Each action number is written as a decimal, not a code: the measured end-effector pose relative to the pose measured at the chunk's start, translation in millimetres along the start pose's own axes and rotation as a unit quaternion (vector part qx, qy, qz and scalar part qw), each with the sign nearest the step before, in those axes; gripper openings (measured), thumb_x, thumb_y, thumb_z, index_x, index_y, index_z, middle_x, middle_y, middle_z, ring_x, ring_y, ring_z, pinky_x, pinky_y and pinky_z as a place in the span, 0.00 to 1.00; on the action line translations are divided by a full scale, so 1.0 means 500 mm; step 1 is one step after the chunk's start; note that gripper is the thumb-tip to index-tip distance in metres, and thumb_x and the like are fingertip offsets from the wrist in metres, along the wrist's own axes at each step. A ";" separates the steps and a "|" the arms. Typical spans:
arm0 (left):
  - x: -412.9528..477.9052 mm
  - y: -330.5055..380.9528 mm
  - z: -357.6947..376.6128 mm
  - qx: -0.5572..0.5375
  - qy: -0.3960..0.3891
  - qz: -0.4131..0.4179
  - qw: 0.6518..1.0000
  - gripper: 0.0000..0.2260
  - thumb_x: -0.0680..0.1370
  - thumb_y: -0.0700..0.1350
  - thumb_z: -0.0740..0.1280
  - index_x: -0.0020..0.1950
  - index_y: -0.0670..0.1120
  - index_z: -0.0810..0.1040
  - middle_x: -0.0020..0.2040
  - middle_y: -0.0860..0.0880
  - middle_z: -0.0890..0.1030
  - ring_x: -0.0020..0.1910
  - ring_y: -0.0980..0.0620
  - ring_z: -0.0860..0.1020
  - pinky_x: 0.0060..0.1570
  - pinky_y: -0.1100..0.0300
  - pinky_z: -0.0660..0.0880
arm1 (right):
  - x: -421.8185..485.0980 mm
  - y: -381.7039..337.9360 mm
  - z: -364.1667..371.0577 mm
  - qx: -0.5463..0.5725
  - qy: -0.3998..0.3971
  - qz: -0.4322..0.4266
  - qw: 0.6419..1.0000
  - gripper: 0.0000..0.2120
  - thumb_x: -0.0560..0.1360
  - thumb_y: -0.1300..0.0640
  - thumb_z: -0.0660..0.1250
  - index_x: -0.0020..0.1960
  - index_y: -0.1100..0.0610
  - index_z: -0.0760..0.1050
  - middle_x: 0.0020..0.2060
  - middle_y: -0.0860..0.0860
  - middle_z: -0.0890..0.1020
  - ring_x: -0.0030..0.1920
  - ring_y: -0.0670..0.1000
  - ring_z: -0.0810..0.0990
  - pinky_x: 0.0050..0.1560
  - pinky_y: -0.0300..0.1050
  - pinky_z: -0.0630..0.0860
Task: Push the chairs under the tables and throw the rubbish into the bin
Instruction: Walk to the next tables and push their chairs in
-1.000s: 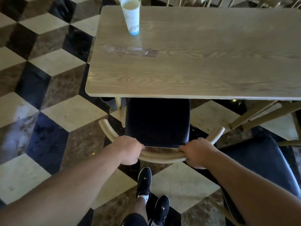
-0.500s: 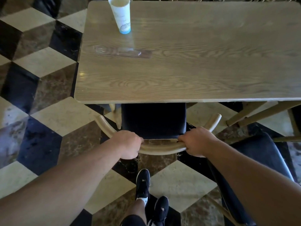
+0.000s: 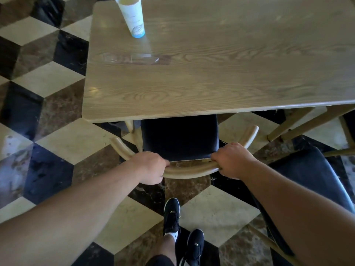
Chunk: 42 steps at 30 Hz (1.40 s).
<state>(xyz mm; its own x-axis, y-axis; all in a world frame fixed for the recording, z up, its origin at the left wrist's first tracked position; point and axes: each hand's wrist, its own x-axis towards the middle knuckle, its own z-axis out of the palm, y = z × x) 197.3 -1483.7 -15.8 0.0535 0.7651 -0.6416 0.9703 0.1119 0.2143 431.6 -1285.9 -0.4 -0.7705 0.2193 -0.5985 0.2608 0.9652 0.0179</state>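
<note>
A wooden chair with a curved backrest (image 3: 189, 170) and a black seat (image 3: 179, 137) stands at the near edge of a light wooden table (image 3: 221, 77). The front of the seat is hidden under the tabletop. My left hand (image 3: 148, 167) grips the backrest left of centre, and my right hand (image 3: 231, 162) grips it right of centre. A white paper cup (image 3: 132, 16) with a blue base stands upright near the table's far left corner. A flat clear plastic piece (image 3: 132, 57) lies on the table in front of the cup.
A second chair with a black seat (image 3: 311, 181) stands to my right, away from the table, partly behind my right arm. The table's legs (image 3: 292, 124) slant down at right. My feet in black shoes (image 3: 172, 215) stand on the checkered floor (image 3: 57, 143) behind the chair.
The chair has slid forward under the table, so less of the black seat shows. Both hands stayed on the backrest and I have moved closer to the table.
</note>
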 end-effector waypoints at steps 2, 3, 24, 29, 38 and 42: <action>0.001 -0.003 0.005 0.001 0.006 0.003 1.000 0.11 0.78 0.51 0.68 0.60 0.55 0.79 0.38 0.56 0.76 0.34 0.57 0.72 0.32 0.55 0.67 | 0.001 -0.003 -0.001 -0.002 -0.001 0.007 1.000 0.12 0.77 0.49 0.66 0.60 0.45 0.77 0.48 0.48 0.82 0.50 0.55 0.81 0.57 0.52 0.74; 0.001 -0.003 0.008 -0.002 0.009 0.002 1.000 0.11 0.78 0.51 0.69 0.60 0.56 0.79 0.37 0.57 0.75 0.34 0.57 0.72 0.32 0.55 0.68 | 0.001 -0.006 -0.003 0.000 -0.005 0.012 1.000 0.12 0.77 0.48 0.67 0.60 0.44 0.77 0.49 0.48 0.82 0.51 0.55 0.81 0.58 0.53 0.74; 0.017 0.047 -0.045 -0.065 -0.112 -0.075 0.989 0.29 0.74 0.64 0.71 0.72 0.53 0.74 0.49 0.55 0.80 0.45 0.52 0.79 0.44 0.53 0.77 | -0.033 0.016 0.004 0.054 0.001 0.028 0.998 0.33 0.75 0.35 0.70 0.74 0.48 0.68 0.67 0.50 0.77 0.70 0.57 0.72 0.74 0.58 0.65; 0.045 0.156 -0.112 -0.195 -0.025 -0.089 0.977 0.44 0.67 0.81 0.62 0.77 0.59 0.69 0.71 0.53 0.77 0.63 0.49 0.78 0.57 0.48 0.78 | -0.171 0.031 0.013 0.183 0.108 0.085 0.973 0.42 0.76 0.28 0.62 0.83 0.48 0.57 0.80 0.51 0.66 0.81 0.55 0.59 0.80 0.55 0.53; 0.150 0.644 -0.157 -0.160 0.110 0.064 0.979 0.36 0.76 0.71 0.66 0.79 0.55 0.67 0.77 0.50 0.73 0.74 0.45 0.71 0.68 0.44 0.72 | -0.647 0.232 0.199 0.182 0.051 0.251 0.949 0.44 0.74 0.25 0.62 0.83 0.46 0.57 0.77 0.50 0.71 0.77 0.56 0.66 0.76 0.56 0.64; 0.197 0.905 -0.164 -0.142 0.077 0.057 0.985 0.38 0.75 0.73 0.65 0.80 0.58 0.62 0.76 0.51 0.73 0.71 0.44 0.75 0.62 0.45 0.75 | -0.863 0.338 0.322 0.236 0.060 0.320 0.915 0.47 0.74 0.25 0.64 0.83 0.45 0.52 0.66 0.51 0.78 0.63 0.58 0.79 0.56 0.57 0.79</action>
<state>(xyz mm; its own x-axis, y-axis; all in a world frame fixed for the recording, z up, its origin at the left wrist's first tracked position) 622.1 -1305.9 78.4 0.1002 0.8671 -0.4879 0.8543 0.1764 0.4889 901.7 -1240.1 131.8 -0.4223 0.7606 -0.4931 0.8822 0.4698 -0.0310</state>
